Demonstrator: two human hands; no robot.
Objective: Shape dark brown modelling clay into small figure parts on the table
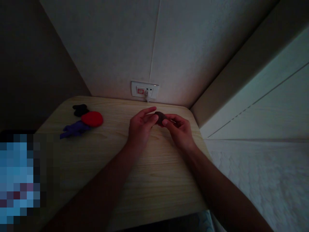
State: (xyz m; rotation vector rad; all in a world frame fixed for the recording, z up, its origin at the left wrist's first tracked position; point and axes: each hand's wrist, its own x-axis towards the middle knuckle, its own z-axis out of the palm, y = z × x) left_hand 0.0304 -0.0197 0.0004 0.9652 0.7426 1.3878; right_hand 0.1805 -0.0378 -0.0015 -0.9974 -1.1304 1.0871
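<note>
Between my two hands, above the wooden tabletop, is a small dark brown rounded lump (160,118) that looks like modelling clay. My left hand (142,124) pinches its left side with the thumb in front, its index finger stretched out above. On the other side, my right hand (180,129) presses the lump's right edge between thumb and curled fingers. To the left lie a flat red oval piece (93,119), a purple lumpy figure-like piece (76,128) and black rounded pieces (80,110), the red one overlapping the purple. Part of the brown lump is hidden by my fingertips.
The pale wooden table (108,154) meets a wall with a socket plate (145,89) and a white plug (147,95). A light cabinet panel (260,87) stands at the right. A dark flat object (173,225) lies at the near edge. The lower left corner is pixelated.
</note>
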